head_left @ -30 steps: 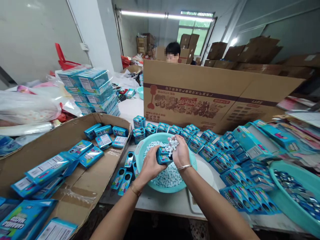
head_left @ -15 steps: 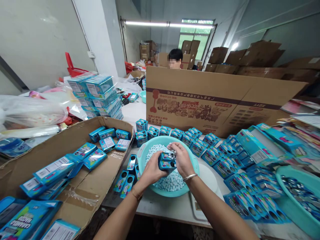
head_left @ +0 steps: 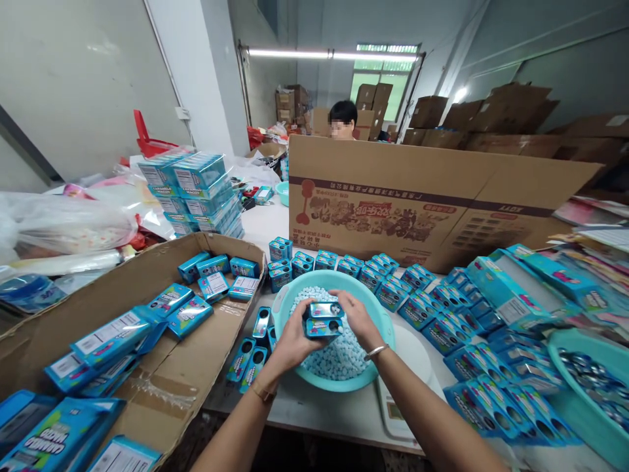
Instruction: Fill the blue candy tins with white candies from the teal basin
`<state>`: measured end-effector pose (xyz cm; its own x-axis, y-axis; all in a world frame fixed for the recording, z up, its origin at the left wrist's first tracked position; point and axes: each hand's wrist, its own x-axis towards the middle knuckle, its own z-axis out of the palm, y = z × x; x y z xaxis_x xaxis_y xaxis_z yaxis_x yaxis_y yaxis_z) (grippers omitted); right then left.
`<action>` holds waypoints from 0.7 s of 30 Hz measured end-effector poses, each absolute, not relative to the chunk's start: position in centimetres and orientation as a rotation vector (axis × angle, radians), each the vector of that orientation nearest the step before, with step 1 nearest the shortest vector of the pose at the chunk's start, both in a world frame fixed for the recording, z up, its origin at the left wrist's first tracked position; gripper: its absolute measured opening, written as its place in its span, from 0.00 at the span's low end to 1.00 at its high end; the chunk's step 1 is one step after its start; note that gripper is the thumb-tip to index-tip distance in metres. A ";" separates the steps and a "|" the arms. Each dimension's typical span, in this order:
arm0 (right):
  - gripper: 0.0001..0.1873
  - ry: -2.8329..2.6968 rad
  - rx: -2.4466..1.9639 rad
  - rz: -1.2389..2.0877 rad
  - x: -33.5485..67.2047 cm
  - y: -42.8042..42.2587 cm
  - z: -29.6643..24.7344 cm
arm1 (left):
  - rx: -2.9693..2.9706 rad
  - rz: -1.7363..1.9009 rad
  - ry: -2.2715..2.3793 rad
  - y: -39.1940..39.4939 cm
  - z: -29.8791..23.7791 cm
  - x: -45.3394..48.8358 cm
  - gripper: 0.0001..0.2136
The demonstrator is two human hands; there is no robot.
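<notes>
Left hand [head_left: 295, 341]'s got a snug grip on a pair of small blue rectangular boxes with round openings [head_left: 323, 327], right above the round turquoise plastic bowl [head_left: 335, 385] of pale-blue pellets [head_left: 339, 364]. Right hand [head_left: 358, 320] is half-curled by their right end; can't tell if it's holding anything. Plastic-wrapped blue cartons [head_left: 199, 172] read "CARAMELO MACIZO"; the big brown cardboard panel [head_left: 354, 157] has Chinese lettering.
</notes>
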<state>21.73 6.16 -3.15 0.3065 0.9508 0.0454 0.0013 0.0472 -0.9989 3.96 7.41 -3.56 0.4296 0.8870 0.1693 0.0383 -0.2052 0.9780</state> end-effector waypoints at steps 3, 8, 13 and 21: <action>0.29 -0.784 -1.189 0.937 20.9 6.2 -3.2 | 1.449 0.970 0.810 7.3 -3.8 3.9 0.37; 0.28 -0.712 -1.215 0.942 19.3 6.0 -2.4 | 1.289 0.941 0.841 7.2 -4.0 4.9 0.38; 0.23 -0.891 -1.273 0.675 19.4 6.1 -2.4 | 1.244 0.942 0.865 6.9 -3.8 5.4 0.38; 0.34 -1.790 -1.376 0.609 22.8 4.5 -2.4 | 1.246 0.939 0.922 7.6 -4.2 3.8 0.39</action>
<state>22.82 4.52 -2.45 -0.1080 0.9505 0.2914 0.5757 0.2988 -0.7611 3.75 7.62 -4.25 0.3466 0.9365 -0.0525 -0.0694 0.0814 0.9943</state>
